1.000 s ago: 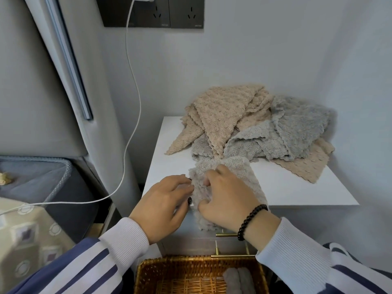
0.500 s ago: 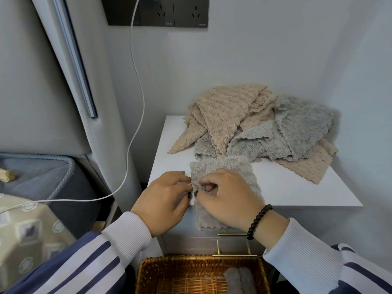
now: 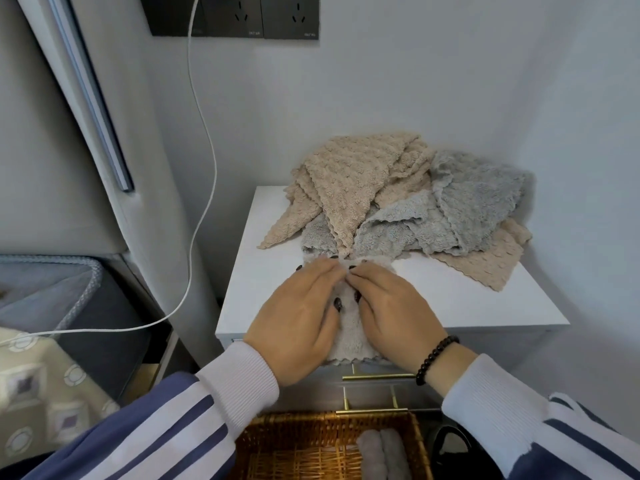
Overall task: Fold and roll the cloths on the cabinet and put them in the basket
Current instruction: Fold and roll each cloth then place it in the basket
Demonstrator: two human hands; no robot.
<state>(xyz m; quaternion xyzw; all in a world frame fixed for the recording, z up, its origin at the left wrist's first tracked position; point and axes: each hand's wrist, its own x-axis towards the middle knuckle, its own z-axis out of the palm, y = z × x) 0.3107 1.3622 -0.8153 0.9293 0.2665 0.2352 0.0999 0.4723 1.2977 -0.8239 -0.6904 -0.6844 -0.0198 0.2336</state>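
White walls close in a corner where a white cabinet (image 3: 450,299) carries a loose heap of beige and grey cloths (image 3: 398,199) against the back. At its front edge lies one narrow, folded grey cloth (image 3: 346,341), its scalloped end hanging just over the drawer front. Both hands lie on it side by side: the left hand (image 3: 298,317) and the right hand (image 3: 391,313) have their fingers stretched forward and nearly touching at the cloth's far end, pressing it flat; whether the fingertips pinch the edge I cannot tell.

Risks, as I judge them: the plush fabric may spring open if pressure lifts before rolling begins, and a roll started unevenly could come out slanted or loose. Being so close to the edge, the cloth could also slide off toward the wicker basket (image 3: 277,445) below, which already holds a grey roll (image 3: 381,452).

No brand is readable; small print on the dark wall sockets (image 3: 270,15) is too tiny to make out.
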